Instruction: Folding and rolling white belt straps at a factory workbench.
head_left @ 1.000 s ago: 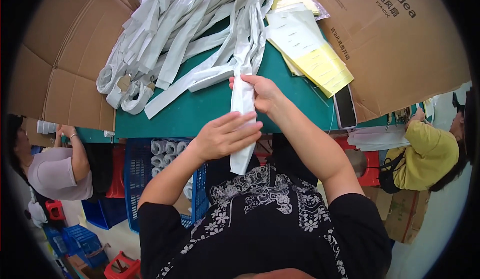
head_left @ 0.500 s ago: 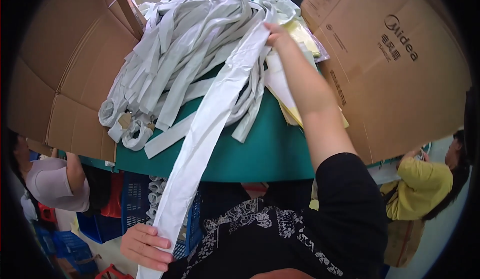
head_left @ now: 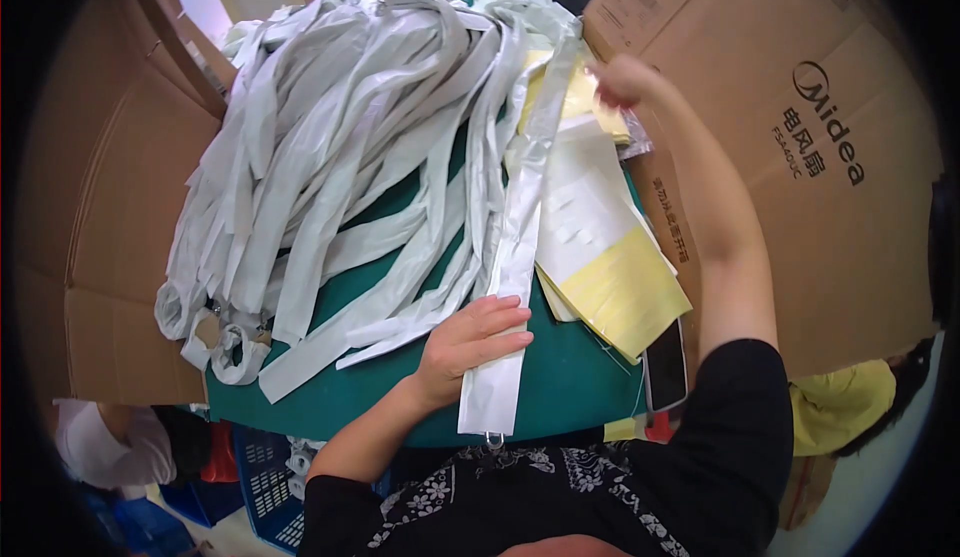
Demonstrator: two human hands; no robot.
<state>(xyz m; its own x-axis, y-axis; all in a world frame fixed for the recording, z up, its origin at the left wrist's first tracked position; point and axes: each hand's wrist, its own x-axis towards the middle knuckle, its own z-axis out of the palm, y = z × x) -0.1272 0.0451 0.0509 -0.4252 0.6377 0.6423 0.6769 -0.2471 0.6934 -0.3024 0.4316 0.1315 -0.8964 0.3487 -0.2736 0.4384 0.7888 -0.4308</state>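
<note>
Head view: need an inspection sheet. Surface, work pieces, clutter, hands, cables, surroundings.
Surface: green tabletop, largely covered.
Work pieces: long white strip laid lengthwise, small metal piece at its near end; heap of pale strips to its left.
Clutter: yellow-and-white sheets right of the strip; dark phone-like device beside them.
Left hand: fingers extended across the strip.
Right hand: raised, blurred; grip unclear.
Cables: nothing seen.
Surroundings: cardboard left and right; blue basket below the table; other people partly visible at left and right.
</note>
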